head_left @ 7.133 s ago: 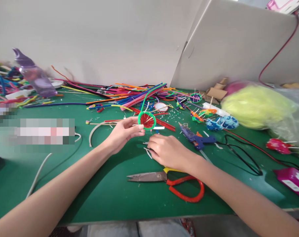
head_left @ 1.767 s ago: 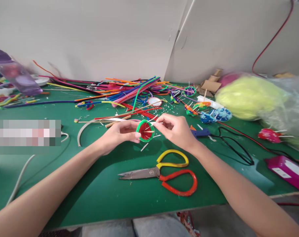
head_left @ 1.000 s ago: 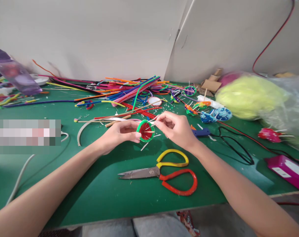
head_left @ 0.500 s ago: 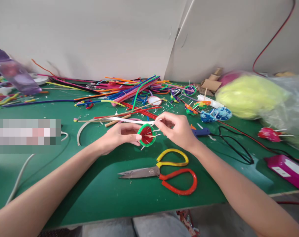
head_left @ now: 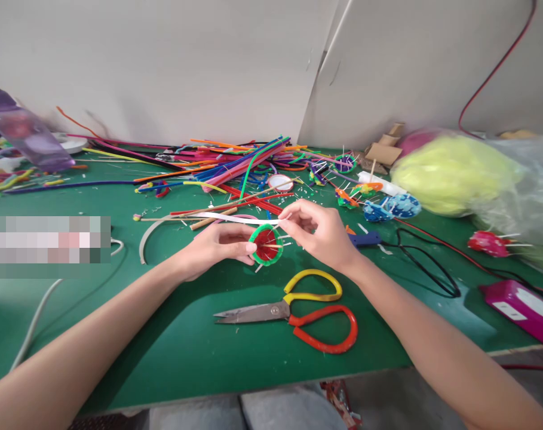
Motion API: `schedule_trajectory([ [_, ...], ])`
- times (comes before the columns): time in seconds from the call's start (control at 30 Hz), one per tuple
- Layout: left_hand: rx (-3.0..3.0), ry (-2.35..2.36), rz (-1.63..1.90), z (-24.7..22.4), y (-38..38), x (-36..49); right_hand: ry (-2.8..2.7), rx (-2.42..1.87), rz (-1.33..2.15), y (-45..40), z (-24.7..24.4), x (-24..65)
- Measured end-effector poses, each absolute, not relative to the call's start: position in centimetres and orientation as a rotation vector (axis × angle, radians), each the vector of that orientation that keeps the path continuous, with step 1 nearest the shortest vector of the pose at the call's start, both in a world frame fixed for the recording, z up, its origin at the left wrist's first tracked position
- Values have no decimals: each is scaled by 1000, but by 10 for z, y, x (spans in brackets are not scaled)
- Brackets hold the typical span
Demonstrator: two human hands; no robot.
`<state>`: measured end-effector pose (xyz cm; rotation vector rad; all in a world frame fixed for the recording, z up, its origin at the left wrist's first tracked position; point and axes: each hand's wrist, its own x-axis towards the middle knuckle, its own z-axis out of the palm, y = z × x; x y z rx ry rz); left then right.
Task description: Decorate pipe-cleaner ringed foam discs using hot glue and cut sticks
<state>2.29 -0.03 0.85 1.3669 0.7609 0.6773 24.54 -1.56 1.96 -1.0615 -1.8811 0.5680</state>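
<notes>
though fuzzy-rimmed, round red disc (head_left: 263, 239) near curved white strip (head_left: 242, 220)

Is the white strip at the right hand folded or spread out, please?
Spread out: the white strip runs leftward from the right hand in one shallow curve.

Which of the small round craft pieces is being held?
The green-rimmed piece with the red inside, gripped by the left hand; the others lie on the table.

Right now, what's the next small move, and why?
I'd likely have the right hand ease the narrow white strip toward the round, green-rimmed red piece: the left hand grips its edge, and the strip is pinched close beside it.
</notes>
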Motion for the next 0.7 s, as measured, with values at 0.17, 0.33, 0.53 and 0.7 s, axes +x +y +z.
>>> schedule_trajectory([
  [0.17,1379,761,680,10,-1,24,-1873,-1054,576,-15,20,245],
  [0.33,1355,787,776,9,0,23,-1760,-1086,646,-15,23,245],
  [0.53,1327,843,883,10,0,23,-1742,-1085,687,-14,22,245],
  [0.7,1322,832,877,10,-1,23,-1791,-1113,632,-14,20,244],
])
